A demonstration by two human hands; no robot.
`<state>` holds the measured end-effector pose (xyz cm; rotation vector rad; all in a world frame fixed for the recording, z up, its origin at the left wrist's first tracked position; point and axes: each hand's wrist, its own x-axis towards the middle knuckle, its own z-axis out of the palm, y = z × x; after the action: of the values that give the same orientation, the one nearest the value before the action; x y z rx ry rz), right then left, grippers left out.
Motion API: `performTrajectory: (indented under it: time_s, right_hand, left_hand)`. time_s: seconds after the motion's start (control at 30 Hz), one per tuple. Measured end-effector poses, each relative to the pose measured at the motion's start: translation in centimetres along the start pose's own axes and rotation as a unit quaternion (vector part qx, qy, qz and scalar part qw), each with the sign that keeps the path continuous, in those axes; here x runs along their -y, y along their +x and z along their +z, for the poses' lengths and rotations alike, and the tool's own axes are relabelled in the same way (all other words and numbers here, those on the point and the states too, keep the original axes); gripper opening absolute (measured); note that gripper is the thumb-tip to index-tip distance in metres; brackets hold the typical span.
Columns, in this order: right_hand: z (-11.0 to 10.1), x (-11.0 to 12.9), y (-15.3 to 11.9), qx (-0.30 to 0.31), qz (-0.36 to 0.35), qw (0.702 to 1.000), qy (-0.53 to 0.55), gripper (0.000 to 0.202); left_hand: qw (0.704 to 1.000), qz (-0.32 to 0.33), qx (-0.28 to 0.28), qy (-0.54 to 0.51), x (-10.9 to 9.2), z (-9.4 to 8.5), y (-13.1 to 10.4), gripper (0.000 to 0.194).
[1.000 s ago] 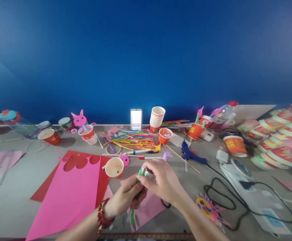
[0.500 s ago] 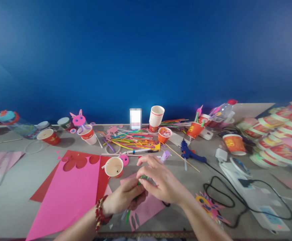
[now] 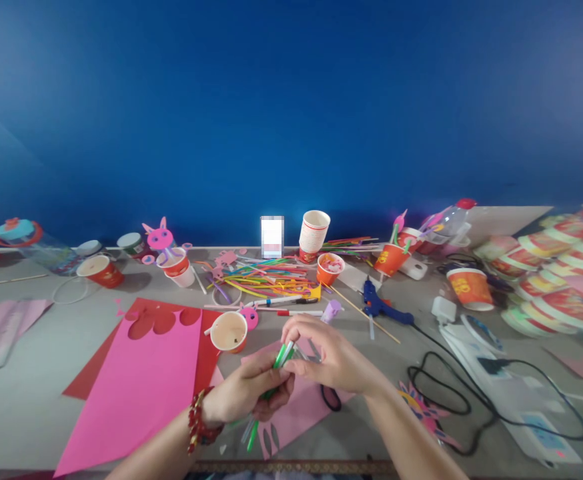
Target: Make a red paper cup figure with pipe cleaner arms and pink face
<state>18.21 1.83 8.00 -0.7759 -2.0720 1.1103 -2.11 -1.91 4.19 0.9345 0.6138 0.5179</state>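
Risk noted: a loose pinch could let the green and white strips splay and drop onto the pale pink sheet. I find them above that sheet's far part, clamped in my left hand. My right hand is beside them, fingers curved, thumb near their tips; whether it grips any, I cannot tell.

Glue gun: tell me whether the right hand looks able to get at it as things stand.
Probably yes: the glue gun lies uncovered beyond the right hand, a thin wooden stick lying between, though that hand is busy at the green and white pieces.
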Motion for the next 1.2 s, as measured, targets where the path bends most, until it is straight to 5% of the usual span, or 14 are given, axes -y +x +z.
performTrajectory:
  time_s: [0.27, 1.2]
  right_hand:
    - [0.5, -0.8, -1.9, -0.104, 0.025, 0.994, 0.021, 0.013]
    - [0.6, -1.9, -2.8, -0.015, 0.013, 0.999, -0.028, 0.021]
  left_hand:
    - [0.998, 0.046, -0.012, -0.038, 0.4, -0.2, 0.1, 0.031]
    - [0.983, -0.042, 0.12, -0.129, 1.2, 0.2, 0.1, 0.037]
